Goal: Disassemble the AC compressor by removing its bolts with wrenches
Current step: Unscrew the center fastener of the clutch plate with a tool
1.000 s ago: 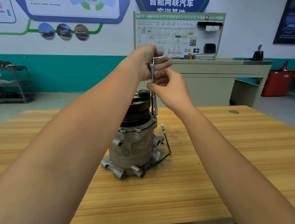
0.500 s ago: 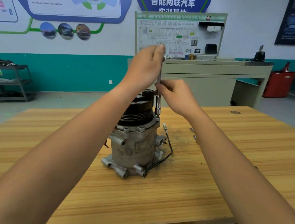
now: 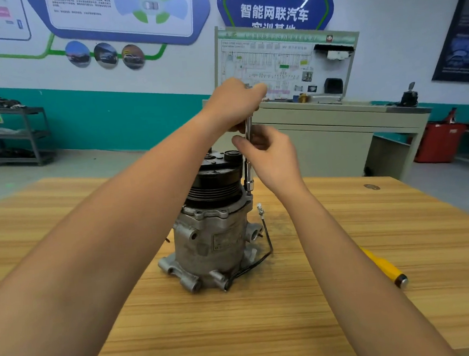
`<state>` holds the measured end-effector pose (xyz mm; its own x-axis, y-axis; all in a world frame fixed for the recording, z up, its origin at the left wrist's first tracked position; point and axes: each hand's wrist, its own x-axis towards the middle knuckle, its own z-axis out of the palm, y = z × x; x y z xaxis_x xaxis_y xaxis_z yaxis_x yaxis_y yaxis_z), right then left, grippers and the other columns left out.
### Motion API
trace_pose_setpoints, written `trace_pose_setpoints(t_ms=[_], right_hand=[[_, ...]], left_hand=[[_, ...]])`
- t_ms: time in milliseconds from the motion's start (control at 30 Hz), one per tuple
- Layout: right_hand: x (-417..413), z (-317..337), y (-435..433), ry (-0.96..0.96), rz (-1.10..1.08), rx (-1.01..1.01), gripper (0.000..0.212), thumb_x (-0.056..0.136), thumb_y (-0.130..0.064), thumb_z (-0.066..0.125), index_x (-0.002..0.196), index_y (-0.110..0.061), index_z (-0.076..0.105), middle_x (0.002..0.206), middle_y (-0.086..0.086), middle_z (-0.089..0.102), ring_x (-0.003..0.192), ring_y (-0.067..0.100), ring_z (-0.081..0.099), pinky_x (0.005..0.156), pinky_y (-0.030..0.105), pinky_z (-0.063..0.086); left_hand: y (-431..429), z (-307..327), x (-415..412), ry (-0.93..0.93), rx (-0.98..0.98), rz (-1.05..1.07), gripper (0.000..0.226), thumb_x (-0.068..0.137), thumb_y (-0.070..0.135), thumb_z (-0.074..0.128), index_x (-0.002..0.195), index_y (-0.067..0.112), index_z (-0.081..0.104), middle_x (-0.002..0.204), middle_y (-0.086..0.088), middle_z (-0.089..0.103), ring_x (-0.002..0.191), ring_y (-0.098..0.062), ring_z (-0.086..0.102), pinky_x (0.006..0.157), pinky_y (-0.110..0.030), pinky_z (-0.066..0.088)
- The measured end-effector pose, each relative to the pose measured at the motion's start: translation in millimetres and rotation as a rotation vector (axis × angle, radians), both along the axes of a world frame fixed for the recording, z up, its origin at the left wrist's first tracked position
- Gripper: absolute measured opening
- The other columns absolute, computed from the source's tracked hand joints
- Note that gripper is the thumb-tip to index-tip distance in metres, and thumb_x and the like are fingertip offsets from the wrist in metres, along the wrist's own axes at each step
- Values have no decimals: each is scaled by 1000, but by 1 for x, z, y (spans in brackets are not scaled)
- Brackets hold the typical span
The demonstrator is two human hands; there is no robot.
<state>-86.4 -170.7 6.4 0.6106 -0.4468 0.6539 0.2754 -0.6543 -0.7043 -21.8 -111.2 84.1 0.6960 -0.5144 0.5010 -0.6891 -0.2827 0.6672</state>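
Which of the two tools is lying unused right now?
The yellow-handled tool on the table, right of the compressor. The socket wrench stands upright on the compressor's flange, held by the left hand above the right hand.

The compressor (image 3: 212,235) stands upright near the middle of the table (image 3: 351,323), its pulley (image 3: 214,185) on top. A wrench (image 3: 248,174) stands vertical at the pulley's right side, its lower end on the compressor's flange. The left hand (image 3: 235,102) grips the wrench's top and the right hand (image 3: 270,152) pinches its shaft just below. A wire (image 3: 267,231) rises right of the compressor. Further right lies a tool handle (image 3: 386,268), partly behind the right forearm. A bench (image 3: 336,130) stands behind the table.
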Motion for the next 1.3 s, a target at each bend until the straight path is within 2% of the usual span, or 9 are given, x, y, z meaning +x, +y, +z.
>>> trace_pose_setpoints(t_ms=[133, 300, 433, 633, 833, 1000, 1133, 1200, 1300], right_hand=[[1, 2, -6, -77, -57, -8, 5, 82, -16, 68, 81, -12, 65, 65, -17, 55, 58, -10, 51, 58, 1, 38], [2, 0, -5, -51, -67, -78, 16, 88, -17, 60, 96, -7, 69, 81, -6, 62, 76, 4, 55, 63, 1, 36], [0, 2, -4, 11, 0, -68, 19, 92, -17, 54, 100, -9, 69, 85, -2, 65, 82, 8, 56, 73, 21, 43], [-1, 1, -7, 68, -2, -95, 27, 96, -19, 46, 87, -3, 66, 68, 3, 57, 67, 12, 50, 61, 29, 36], [0, 2, -2, 101, -51, -86, 44, 94, -14, 42, 51, -21, 36, 41, -9, 33, 46, 7, 27, 38, 17, 21], [-1, 7, 1, 149, -32, -84, 45, 94, -18, 44, 51, -20, 32, 46, -5, 32, 48, 12, 28, 45, 27, 20], [4, 7, -1, 177, -9, -33, 45, 91, -31, 52, 51, -18, 36, 40, -8, 34, 46, 10, 30, 47, 29, 20], [6, 5, -5, 126, -61, 2, 38, 86, -31, 59, 54, -19, 45, 44, -11, 42, 46, 5, 36, 47, 25, 26], [4, 4, -12, 68, -108, 37, 26, 82, -28, 65, 60, -18, 53, 56, -11, 52, 53, 1, 44, 54, 23, 34]], left_hand=[[5, -6, 3, 301, -179, -45, 15, 88, 21, 44, 81, 13, 54, 57, -2, 50, 37, -10, 46, 40, -9, 36], [9, -13, 3, 557, -398, -270, 16, 90, 22, 49, 90, 21, 65, 80, 7, 68, 75, -9, 61, 79, -32, 48], [12, -20, -1, 483, -452, -283, 14, 94, 24, 49, 88, 24, 61, 84, 8, 67, 83, -9, 61, 87, -36, 46], [9, -29, -13, 150, -607, -187, 22, 96, 17, 51, 74, 19, 57, 76, 3, 66, 68, -6, 59, 64, -16, 48], [9, -34, -21, -186, -360, -175, 27, 101, 17, 38, 106, 2, 59, 99, -14, 64, 92, -25, 59, 84, -35, 44], [8, -21, -18, -331, -199, -145, 23, 97, 20, 47, 104, 6, 64, 81, 1, 59, 74, -14, 55, 73, -27, 44], [3, -15, -9, 157, -289, -220, 12, 96, 23, 52, 91, 14, 57, 63, -3, 58, 40, -7, 51, 45, -15, 43], [-2, -16, -11, 469, -412, -263, 10, 97, 20, 47, 91, 15, 53, 67, -5, 58, 35, -7, 50, 40, -14, 40], [-9, -16, -13, 647, -535, -285, 7, 99, 16, 39, 98, 16, 46, 71, -4, 59, 40, -8, 56, 43, -15, 39]])
